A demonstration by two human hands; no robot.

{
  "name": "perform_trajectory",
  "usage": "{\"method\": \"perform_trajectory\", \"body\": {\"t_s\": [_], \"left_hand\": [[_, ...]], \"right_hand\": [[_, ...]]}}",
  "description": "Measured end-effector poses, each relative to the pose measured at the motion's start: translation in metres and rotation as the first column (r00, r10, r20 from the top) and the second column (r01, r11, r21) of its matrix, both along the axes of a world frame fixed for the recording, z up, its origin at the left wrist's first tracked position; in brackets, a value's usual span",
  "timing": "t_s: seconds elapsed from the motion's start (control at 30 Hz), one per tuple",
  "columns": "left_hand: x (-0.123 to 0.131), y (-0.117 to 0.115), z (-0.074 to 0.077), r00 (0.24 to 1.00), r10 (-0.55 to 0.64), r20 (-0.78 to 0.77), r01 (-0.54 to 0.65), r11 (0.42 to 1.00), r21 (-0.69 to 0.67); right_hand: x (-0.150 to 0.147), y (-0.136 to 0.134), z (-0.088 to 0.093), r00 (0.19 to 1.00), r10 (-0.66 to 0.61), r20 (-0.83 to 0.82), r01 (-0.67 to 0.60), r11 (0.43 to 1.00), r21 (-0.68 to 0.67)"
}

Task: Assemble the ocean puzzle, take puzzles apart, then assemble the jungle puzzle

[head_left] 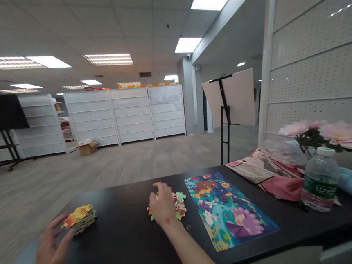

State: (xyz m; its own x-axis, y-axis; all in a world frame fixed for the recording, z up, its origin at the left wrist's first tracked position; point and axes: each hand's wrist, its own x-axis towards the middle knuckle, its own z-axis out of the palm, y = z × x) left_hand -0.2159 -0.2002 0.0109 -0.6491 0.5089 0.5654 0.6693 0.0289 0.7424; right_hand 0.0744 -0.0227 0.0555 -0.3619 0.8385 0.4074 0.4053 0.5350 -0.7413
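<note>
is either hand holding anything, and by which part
Can't tell: left hand is at the edge of the yellow puzzle pile, right hand over the other pile.

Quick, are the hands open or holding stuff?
Left hand: open, by the yellow cardboard puzzle stack.
Right hand: over the multicoloured cardboard puzzle pile; grip can't be told.

Bottle (322, 169) at your right: green label (313, 186), white lettering (326, 189) seemingly starting with "C"; rest too blurred for you to read.
</note>
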Motion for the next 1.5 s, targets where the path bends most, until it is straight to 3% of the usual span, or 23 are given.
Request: {"method": "perform_trajectory", "body": {"t_s": [0.07, 0.17, 0.3, 0.4, 0.6, 0.73, 0.87, 0.97, 1.07, 1.23, 1.3, 1.4, 1.5], "left_hand": [[0.039, 0.007, 0.000, 0.967, -0.228, -0.112, 0.228, 0.974, -0.011], [0.097, 0.036, -0.005, 0.883, -0.455, -0.117, 0.425, 0.879, -0.216], [0.137, 0.083, -0.015, 0.842, -0.539, 0.003, 0.488, 0.761, -0.427], [0.135, 0.101, -0.015, 0.834, -0.551, 0.031, 0.497, 0.726, -0.475], [0.104, 0.091, -0.010, 0.789, -0.614, -0.027, 0.537, 0.709, -0.458], [0.084, 0.096, -0.024, 0.823, -0.559, -0.100, 0.456, 0.756, -0.469], [0.070, 0.106, -0.044, 0.833, -0.522, -0.181, 0.393, 0.791, -0.468], [0.065, 0.106, -0.050, 0.824, -0.506, -0.256, 0.365, 0.818, -0.444], [0.067, 0.102, -0.048, 0.827, -0.454, -0.331, 0.285, 0.846, -0.451], [0.084, 0.088, -0.031, 0.803, -0.340, -0.489, 0.110, 0.891, -0.440], [0.094, 0.080, -0.024, 0.778, -0.308, -0.548, 0.083, 0.914, -0.396], [0.118, 0.067, -0.017, 0.754, -0.244, -0.610, 0.070, 0.953, -0.294], [0.163, 0.057, -0.012, 0.702, -0.269, -0.659, 0.153, 0.961, -0.229]], "right_hand": [[0.026, 0.029, 0.001, 0.991, -0.104, 0.080, 0.108, 0.993, -0.040], [0.043, 0.050, -0.009, 0.973, -0.104, 0.203, 0.120, 0.990, -0.067], [0.024, 0.034, -0.022, 0.956, -0.071, 0.286, 0.067, 0.997, 0.022], [-0.001, 0.014, -0.025, 0.949, -0.046, 0.311, 0.021, 0.996, 0.082], [-0.048, 0.008, -0.030, 0.963, 0.026, 0.267, -0.040, 0.998, 0.045], [-0.065, 0.020, -0.031, 0.980, 0.107, 0.165, -0.100, 0.994, -0.049], [-0.054, 0.023, -0.015, 0.994, 0.099, 0.040, -0.098, 0.994, -0.041], [-0.019, 0.017, 0.001, 0.997, 0.078, -0.018, -0.078, 0.997, -0.011], [0.048, 0.000, 0.006, 0.995, 0.095, -0.002, -0.095, 0.995, 0.027], [0.190, -0.045, -0.016, 0.992, 0.016, 0.128, -0.027, 0.996, 0.090], [0.232, -0.063, -0.028, 0.982, -0.007, 0.187, -0.013, 0.994, 0.107], [0.263, -0.083, -0.041, 0.968, 0.008, 0.251, -0.043, 0.990, 0.134], [0.269, -0.091, -0.048, 0.960, 0.013, 0.281, -0.060, 0.985, 0.160]]}}
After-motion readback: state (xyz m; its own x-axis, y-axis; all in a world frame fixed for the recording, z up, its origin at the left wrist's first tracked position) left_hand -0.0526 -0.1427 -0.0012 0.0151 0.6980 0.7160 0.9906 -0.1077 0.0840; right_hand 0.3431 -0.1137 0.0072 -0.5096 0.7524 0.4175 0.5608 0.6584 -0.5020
